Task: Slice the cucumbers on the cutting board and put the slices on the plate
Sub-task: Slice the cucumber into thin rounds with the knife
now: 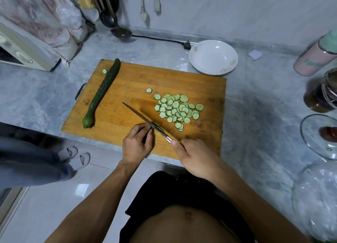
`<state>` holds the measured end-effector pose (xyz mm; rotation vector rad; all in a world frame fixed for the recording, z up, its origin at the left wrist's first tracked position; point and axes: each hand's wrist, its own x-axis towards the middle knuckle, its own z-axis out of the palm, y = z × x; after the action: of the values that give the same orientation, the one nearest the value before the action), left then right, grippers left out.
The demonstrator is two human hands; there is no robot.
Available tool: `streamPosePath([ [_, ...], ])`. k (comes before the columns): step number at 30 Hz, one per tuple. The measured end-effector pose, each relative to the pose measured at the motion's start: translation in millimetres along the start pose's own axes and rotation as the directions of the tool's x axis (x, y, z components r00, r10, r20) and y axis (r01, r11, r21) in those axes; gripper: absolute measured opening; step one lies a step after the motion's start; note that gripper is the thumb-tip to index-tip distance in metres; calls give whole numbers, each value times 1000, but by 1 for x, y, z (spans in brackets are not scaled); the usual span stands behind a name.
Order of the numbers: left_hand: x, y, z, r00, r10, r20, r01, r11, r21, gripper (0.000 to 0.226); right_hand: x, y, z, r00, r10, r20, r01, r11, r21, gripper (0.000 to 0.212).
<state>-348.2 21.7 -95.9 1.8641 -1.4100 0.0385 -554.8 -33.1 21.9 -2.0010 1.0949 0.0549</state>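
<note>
Steel knife point(144, 117): thin, stiff blade lying slantwise on the board; the right hand point(196, 156) has its fingers wrapped round the handle, thumb up near the bolster.
Stub point(156, 127): the last dark nub of a cucumber, pinched in the left hand point(135, 145) fingertips hard against the blade (small and wet, so I'd judge it prone to slip; fingertips want tucking back).
Board point(182, 82): wood, flat on the counter, its near edge close to the person.
Slices point(176, 108): a loose heap right of the blade; thin, limp and light, likely to cling, better scooped than picked one by one.
Whole cucumber point(102, 93): uncut at the board's left, firm and bumpy; a grip at mid-length looks surest.
Plate point(196, 63): white, just beyond the board's far right corner, no slices on it yet.
</note>
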Motion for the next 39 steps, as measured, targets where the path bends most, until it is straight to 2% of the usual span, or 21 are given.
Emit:
streamPosePath([
  [6, 0, 0, -1, 1000, 6, -2, -6, 1000, -1, 30, -3, -6, -2, 1000, 11, 17, -11, 1000, 16, 49],
  [13, -1, -3, 2, 999, 29, -15, -29, 1000, -9, 19, 12, -6, -9, 993, 63, 103, -68, 997, 45, 58],
  [20, -1, -1, 2, 999, 37, -31, -36, 998, 48, 19, 33, -10, 6, 996, 50, 76, -51, 999, 13, 51],
  [23, -3, 3, -1, 1000, 3, -21, -1, 998, 60, 20, 34, -6, 1, 998, 36, 52, -38, 998, 48, 57],
  [26, -8, 11, 0, 993, -113, -22, 114, 993, 17, 21, 37, 0, -8, 998, 52, 19, -54, 991, 125, 60],
  [30, -7, 19, 3, 965, -261, -34, 261, 965, 5, 20, 35, 2, -21, 999, 40, 19, -42, 993, 113, 59],
  [34, -3, 21, 1, 963, -265, -44, 266, 964, 18, 16, 22, 0, -22, 999, 6, 49, -9, 998, 62, 58],
  [39, 0, 12, -3, 980, -201, 8, 200, 978, 63, 18, 6, -6, -7, 999, 9, 41, -9, 1000, 18, 53],
])
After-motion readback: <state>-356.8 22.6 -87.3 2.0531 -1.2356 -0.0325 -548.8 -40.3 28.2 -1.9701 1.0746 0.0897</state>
